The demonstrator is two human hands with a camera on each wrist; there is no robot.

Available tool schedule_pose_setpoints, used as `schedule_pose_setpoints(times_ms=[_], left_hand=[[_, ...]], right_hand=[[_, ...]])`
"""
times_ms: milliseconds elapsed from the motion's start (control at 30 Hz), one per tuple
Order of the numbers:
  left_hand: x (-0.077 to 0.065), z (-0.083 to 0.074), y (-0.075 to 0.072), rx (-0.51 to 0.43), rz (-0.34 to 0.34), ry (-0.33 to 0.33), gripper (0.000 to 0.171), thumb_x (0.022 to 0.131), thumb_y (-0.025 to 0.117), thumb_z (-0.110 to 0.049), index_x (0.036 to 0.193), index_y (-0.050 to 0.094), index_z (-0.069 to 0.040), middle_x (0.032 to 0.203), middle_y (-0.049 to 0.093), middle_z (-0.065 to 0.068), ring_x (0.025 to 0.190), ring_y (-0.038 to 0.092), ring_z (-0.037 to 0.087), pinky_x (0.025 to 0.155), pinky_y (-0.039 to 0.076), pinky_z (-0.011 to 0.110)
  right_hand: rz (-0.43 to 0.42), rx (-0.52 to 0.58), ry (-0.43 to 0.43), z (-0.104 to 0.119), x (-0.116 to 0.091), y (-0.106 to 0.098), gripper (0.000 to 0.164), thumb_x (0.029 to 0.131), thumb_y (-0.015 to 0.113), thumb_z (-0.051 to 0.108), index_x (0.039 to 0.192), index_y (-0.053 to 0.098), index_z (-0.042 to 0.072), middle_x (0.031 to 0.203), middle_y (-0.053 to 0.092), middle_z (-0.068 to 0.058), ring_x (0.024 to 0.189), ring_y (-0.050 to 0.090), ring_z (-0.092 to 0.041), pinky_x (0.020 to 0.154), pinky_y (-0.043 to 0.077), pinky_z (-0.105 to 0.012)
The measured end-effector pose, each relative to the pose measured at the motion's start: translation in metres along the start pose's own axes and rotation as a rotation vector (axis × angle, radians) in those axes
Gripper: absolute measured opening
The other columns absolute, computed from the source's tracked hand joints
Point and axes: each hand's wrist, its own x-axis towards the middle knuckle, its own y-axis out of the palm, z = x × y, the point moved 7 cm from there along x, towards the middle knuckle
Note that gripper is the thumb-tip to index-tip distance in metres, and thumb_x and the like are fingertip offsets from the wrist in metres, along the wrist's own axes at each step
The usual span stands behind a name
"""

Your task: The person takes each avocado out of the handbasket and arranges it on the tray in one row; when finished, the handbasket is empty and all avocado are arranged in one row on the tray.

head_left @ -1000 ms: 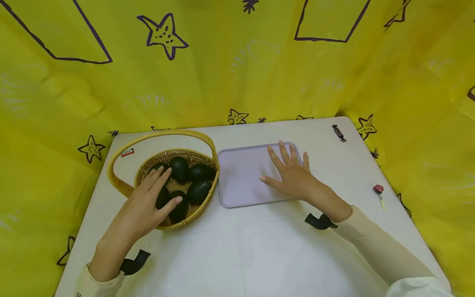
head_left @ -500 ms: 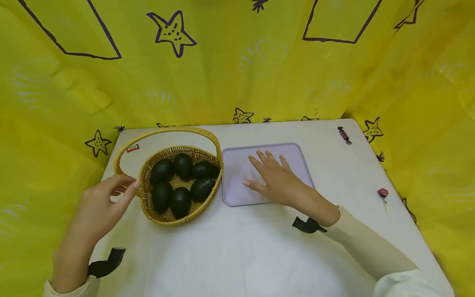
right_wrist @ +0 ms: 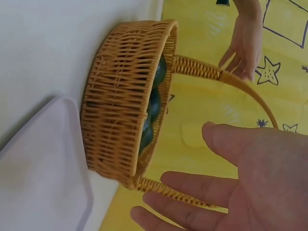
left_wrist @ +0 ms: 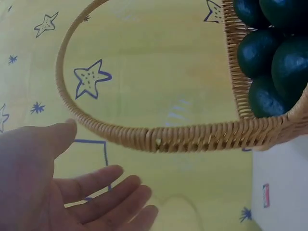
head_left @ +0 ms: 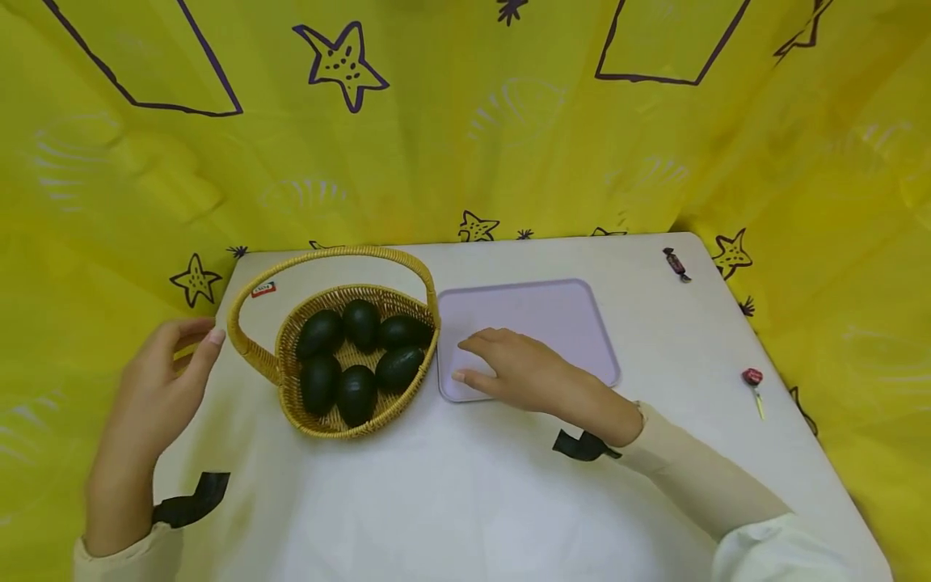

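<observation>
A wicker basket (head_left: 356, 432) with a tall arched handle (head_left: 250, 347) stands on the left half of the table, several dark green avocados (head_left: 356, 394) lying inside. My left hand (head_left: 156, 392) is just left of the handle, fingers loosely bent and holding nothing. In the left wrist view its thumb and fingers spread close to the handle (left_wrist: 192, 137). My right hand (head_left: 520, 372) hovers over the lilac tray (head_left: 560, 315), thumb and fingers apart and pointing toward the basket. The right wrist view shows that hand (right_wrist: 231, 178) with nothing in it, near the basket's side (right_wrist: 115, 96).
The tray lies right beside the basket. A wrapped candy (head_left: 676, 264) is at the table's back right, and a red lollipop (head_left: 753, 388) near its right edge. A small red-and-white label (head_left: 263, 289) is behind the basket handle. Yellow patterned cloth (head_left: 465, 145) surrounds the table.
My left hand has drawn back from over the avocados to the left, outside the handle. My right hand has moved left across the tray toward the basket. The basket's contents look the same.
</observation>
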Motion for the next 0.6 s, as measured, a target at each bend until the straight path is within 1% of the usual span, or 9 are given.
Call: schedule_pose_setpoints(times_ms=[67,100,167,200,267,300,367,400,600], left_hand=[[0.005,-0.002,0.003,-0.022,-0.009,0.014,0.054,0.114,0.045,-0.040,0.147,0.050,0.002,0.147,0.054,0.026,0.136,0.048,0.051,0.111,0.044,0.027],[0.007,-0.003,0.004,-0.024,-0.018,0.021,0.053,0.114,0.043,-0.039,0.146,0.051,0.003,0.146,0.054,0.027,0.136,0.047,0.052,0.115,0.044,0.040],[0.010,-0.005,0.006,-0.028,-0.034,0.023,0.052,0.115,0.040,-0.039,0.141,0.054,0.004,0.142,0.056,0.030,0.135,0.048,0.054,0.111,0.040,0.066],[0.011,-0.006,0.007,-0.016,-0.046,0.025,0.051,0.115,0.040,-0.038,0.138,0.057,0.004,0.137,0.059,0.030,0.129,0.052,0.050,0.106,0.042,0.068],[0.012,-0.007,0.007,0.020,-0.068,0.022,0.049,0.115,0.041,-0.039,0.133,0.060,0.003,0.123,0.063,0.028,0.112,0.059,0.041,0.096,0.051,0.050],[0.011,-0.008,0.007,0.042,-0.077,0.019,0.049,0.115,0.041,-0.039,0.130,0.062,0.002,0.116,0.064,0.026,0.104,0.059,0.036,0.088,0.051,0.042],[0.011,-0.008,0.008,0.076,-0.086,0.012,0.049,0.115,0.040,-0.040,0.128,0.063,0.001,0.107,0.065,0.023,0.093,0.054,0.029,0.075,0.042,0.031],[0.012,-0.007,0.008,0.090,-0.092,0.014,0.048,0.115,0.041,-0.040,0.127,0.064,0.000,0.104,0.064,0.022,0.090,0.050,0.026,0.071,0.037,0.028],[0.014,-0.007,0.009,0.074,-0.073,0.010,0.049,0.115,0.039,-0.041,0.128,0.062,0.001,0.112,0.066,0.027,0.097,0.053,0.032,0.073,0.037,0.029]], right_hand=[[0.005,0.006,-0.019,0.006,0.003,0.002,0.057,0.108,0.059,0.046,0.147,0.060,0.005,0.149,0.061,-0.012,0.141,0.055,-0.031,0.115,0.045,-0.050],[0.006,0.007,-0.027,0.009,0.005,0.003,0.056,0.108,0.059,0.045,0.146,0.061,0.005,0.148,0.062,-0.012,0.140,0.055,-0.031,0.114,0.046,-0.049],[0.004,0.005,-0.044,0.014,0.008,0.004,0.054,0.108,0.060,0.044,0.145,0.062,0.006,0.146,0.063,-0.012,0.138,0.057,-0.030,0.111,0.048,-0.049],[0.001,0.002,-0.055,0.017,0.010,0.005,0.054,0.107,0.061,0.044,0.145,0.063,0.006,0.144,0.064,-0.012,0.137,0.058,-0.030,0.110,0.049,-0.048],[-0.008,-0.001,-0.076,0.021,0.013,0.006,0.052,0.107,0.062,0.043,0.144,0.064,0.006,0.141,0.066,-0.011,0.133,0.060,-0.028,0.107,0.052,-0.047],[-0.012,-0.007,-0.085,0.023,0.015,0.006,0.052,0.107,0.062,0.044,0.144,0.064,0.007,0.140,0.067,-0.010,0.132,0.061,-0.027,0.105,0.053,-0.046],[-0.021,-0.016,-0.101,0.028,0.018,0.007,0.051,0.107,0.062,0.044,0.144,0.065,0.007,0.136,0.068,-0.010,0.128,0.063,-0.025,0.100,0.056,-0.044],[-0.024,-0.019,-0.110,0.030,0.020,0.007,0.051,0.107,0.062,0.044,0.143,0.065,0.007,0.134,0.069,-0.009,0.126,0.063,-0.025,0.098,0.056,-0.044],[-0.035,-0.013,-0.167,0.047,0.035,0.011,0.048,0.108,0.062,0.042,0.138,0.067,0.006,0.125,0.071,-0.009,0.112,0.065,-0.021,0.092,0.056,-0.038]])
